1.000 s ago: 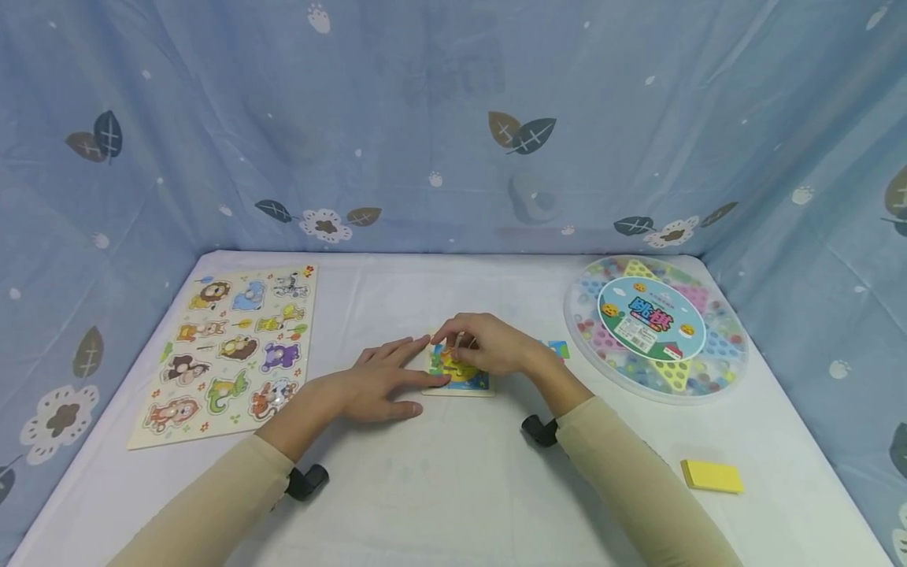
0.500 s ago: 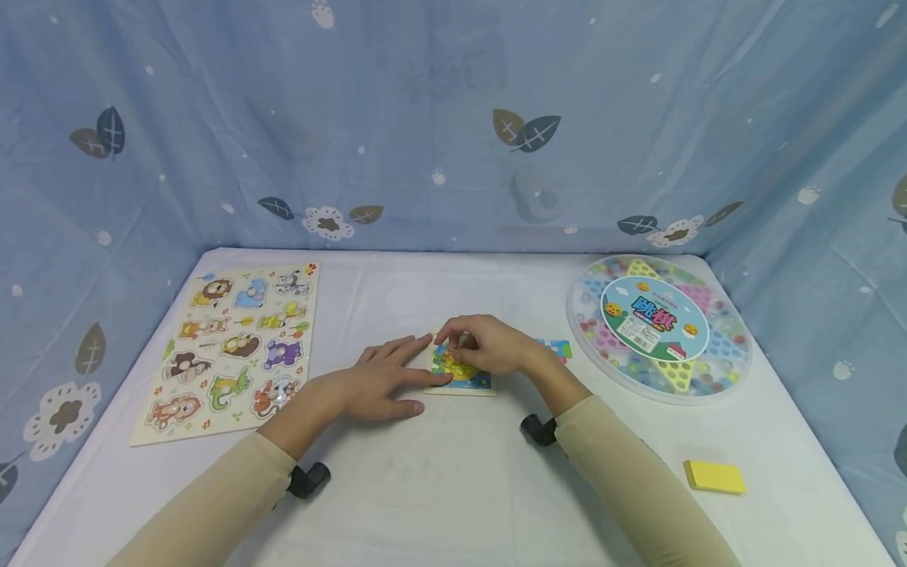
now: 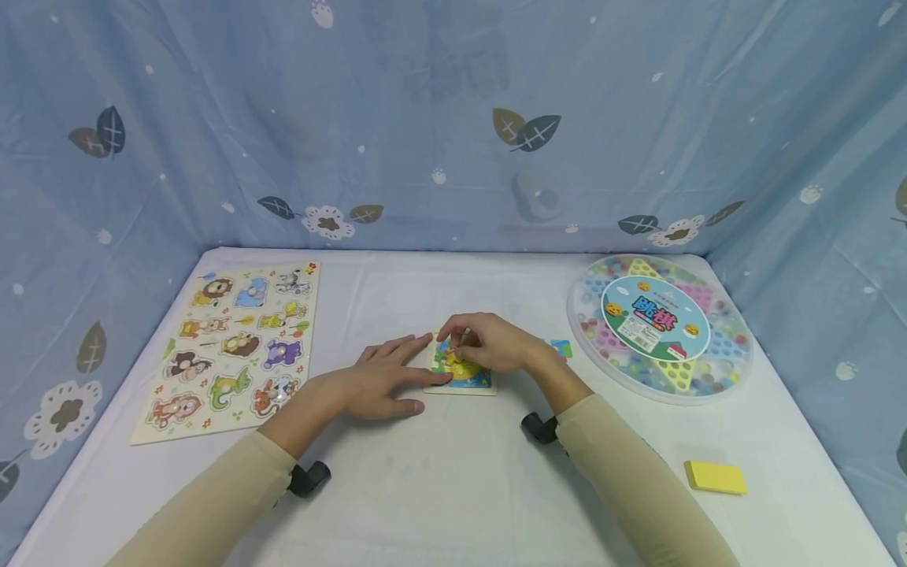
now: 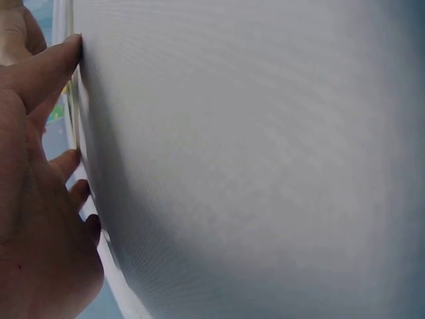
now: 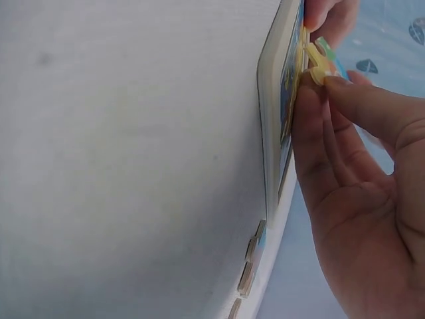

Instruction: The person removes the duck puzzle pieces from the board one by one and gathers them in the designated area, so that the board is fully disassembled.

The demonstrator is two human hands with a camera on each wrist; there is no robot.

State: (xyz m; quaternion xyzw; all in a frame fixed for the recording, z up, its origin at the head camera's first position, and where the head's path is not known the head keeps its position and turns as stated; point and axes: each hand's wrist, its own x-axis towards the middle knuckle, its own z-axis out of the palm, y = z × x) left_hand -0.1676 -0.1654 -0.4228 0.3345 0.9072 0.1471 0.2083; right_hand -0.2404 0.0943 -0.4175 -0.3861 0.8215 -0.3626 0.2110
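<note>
A small jigsaw puzzle board [image 3: 473,387] with a yellow and blue picture lies on the white table, partly covered by both hands. My right hand [image 3: 498,343] is over it, and its thumb and fingers pinch a yellow, green and blue puzzle piece [image 5: 321,62], seen tilted just off the board's face in the right wrist view. My left hand [image 3: 379,387] lies spread at the board's left side, its fingers straight and the index fingertip on the board's near left part. Loose puzzle pieces [image 3: 562,349] lie right of the board, partly behind the right wrist.
At the left lies a large animal peg puzzle board [image 3: 230,346]. A round clear Chinese checkers box [image 3: 655,323] stands at the back right. Nearer, on the right, is a yellow block [image 3: 716,477]. A blue patterned curtain [image 3: 425,118] encloses the table's back and sides.
The head view has shifted very slightly. Both hands stay in nearly the same place at the puzzle board, with only small finger movement in the right hand.
</note>
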